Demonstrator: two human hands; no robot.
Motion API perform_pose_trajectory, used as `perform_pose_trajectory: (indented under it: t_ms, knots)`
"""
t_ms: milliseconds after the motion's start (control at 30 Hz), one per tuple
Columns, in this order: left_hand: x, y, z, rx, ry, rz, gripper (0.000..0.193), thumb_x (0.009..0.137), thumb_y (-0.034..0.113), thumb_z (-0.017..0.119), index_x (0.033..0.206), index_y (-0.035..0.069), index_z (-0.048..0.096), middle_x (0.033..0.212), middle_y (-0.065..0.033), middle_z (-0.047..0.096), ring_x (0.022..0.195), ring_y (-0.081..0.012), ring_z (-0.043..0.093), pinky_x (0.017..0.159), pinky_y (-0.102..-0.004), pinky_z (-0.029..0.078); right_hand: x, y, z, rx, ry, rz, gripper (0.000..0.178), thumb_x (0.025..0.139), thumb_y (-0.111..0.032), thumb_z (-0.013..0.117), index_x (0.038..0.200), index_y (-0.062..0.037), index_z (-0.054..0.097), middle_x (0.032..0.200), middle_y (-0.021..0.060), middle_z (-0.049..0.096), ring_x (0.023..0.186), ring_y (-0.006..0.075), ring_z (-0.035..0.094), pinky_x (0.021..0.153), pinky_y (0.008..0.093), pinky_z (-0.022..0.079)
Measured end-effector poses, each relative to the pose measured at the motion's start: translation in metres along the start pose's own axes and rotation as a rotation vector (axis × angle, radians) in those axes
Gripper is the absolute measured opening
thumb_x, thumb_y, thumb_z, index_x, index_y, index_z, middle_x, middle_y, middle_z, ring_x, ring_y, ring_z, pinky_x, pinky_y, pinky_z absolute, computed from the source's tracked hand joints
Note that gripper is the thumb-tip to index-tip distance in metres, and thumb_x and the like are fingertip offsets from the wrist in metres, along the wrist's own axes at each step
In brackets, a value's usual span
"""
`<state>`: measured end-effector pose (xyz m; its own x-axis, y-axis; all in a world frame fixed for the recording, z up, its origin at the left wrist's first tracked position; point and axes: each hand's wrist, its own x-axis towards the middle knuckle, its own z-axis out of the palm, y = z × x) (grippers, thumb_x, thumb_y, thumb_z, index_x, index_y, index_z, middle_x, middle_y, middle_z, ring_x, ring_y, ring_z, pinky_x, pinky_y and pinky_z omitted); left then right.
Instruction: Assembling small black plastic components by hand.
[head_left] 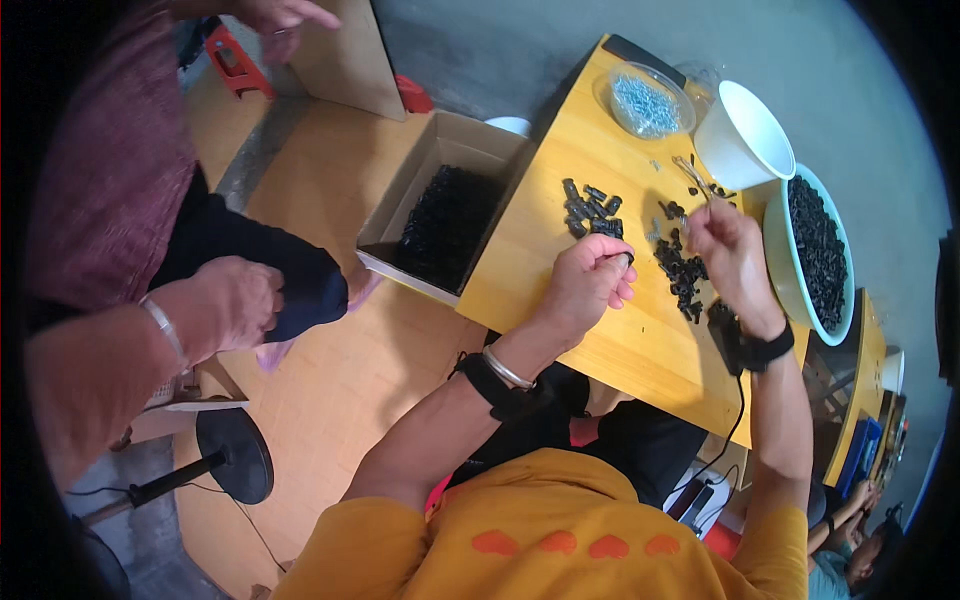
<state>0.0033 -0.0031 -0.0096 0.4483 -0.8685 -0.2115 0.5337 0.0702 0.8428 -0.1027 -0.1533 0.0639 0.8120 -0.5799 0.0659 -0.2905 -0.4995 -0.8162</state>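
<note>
Floor (330, 390) was pale orange-tan wood or laminate, meeting a grey concrete strip (500, 50) along the top of the view. A small yellow wooden table (640, 345) stood at centre right. A red plastic stool (232, 62) sat at upper left, beside a leaning brown board (345, 60). A black round stand base (235, 455) with its pole rested on the floor at lower left. Lighting was even and diffuse, with no hard shadows.

Small parts too fine to make out

The left hand (585, 285) closes over a tiny black piece, its shape hidden; the right hand (728, 245) covers part of the loose black parts (682, 272) near the desk's (640, 340) far edge.
</note>
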Motion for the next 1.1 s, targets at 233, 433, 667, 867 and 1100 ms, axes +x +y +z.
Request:
perform_pose_trajectory:
  t_ms: [233,433,667,867,1100]
  knots:
    - [-0.023,0.007,0.014,0.03,-0.073,0.088,0.013,0.089,0.007,0.047,0.099,0.0,0.053,0.083,-0.0062,0.058,0.066,-0.0098,0.056,0.057,-0.0204,0.045,-0.045,-0.03,0.021,0.102,-0.052,-0.004,0.008,0.079,0.007,0.057,0.077,-0.0004,0.053,0.069,-0.0023,0.052,0.063,0.003,0.046,0.056,0.0185,0.04]
    - [-0.039,0.006,0.016,0.084,-0.096,0.271,0.012,0.089,0.006,0.048,0.097,0.0,0.054,0.079,-0.0032,0.057,0.065,-0.007,0.054,0.057,-0.0198,0.045,-0.049,-0.044,0.021,-0.008,-0.128,-0.01,0.009,0.077,0.006,0.058,0.074,0.0002,0.052,0.065,-0.0019,0.052,0.059,0.0035,0.046,0.052,0.02,0.039]
    - [-0.046,-0.001,0.012,0.194,-0.101,0.294,0.011,0.088,0.005,0.05,0.097,0.0,0.053,0.078,-0.0019,0.056,0.064,-0.0058,0.052,0.057,-0.0187,0.044,-0.055,-0.058,0.022,-0.098,-0.176,-0.011,0.007,0.076,0.005,0.059,0.074,0.0005,0.054,0.064,0.0009,0.053,0.059,0.0042,0.047,0.053,0.0215,0.04]
    - [-0.061,0.001,0.016,0.042,-0.145,0.247,0.013,0.088,0.004,0.05,0.1,0.0,0.052,0.08,-0.004,0.058,0.063,-0.0071,0.054,0.056,-0.0194,0.044,-0.064,-0.066,0.015,0.195,-0.276,0.065,0.004,0.08,0.001,0.061,0.084,0.0008,0.061,0.073,0.0021,0.061,0.067,0.0069,0.054,0.06,0.0212,0.044]
    - [-0.075,0.005,0.033,-0.013,-0.203,0.175,0.014,0.089,0.005,0.049,0.101,-0.001,0.052,0.08,-0.0059,0.059,0.062,-0.0091,0.054,0.054,-0.02,0.044,-0.089,-0.052,0.012,0.459,-0.162,0.082,0.006,0.081,-0.002,0.062,0.083,0.0009,0.058,0.073,0.005,0.062,0.067,0.009,0.057,0.062,0.0215,0.046]
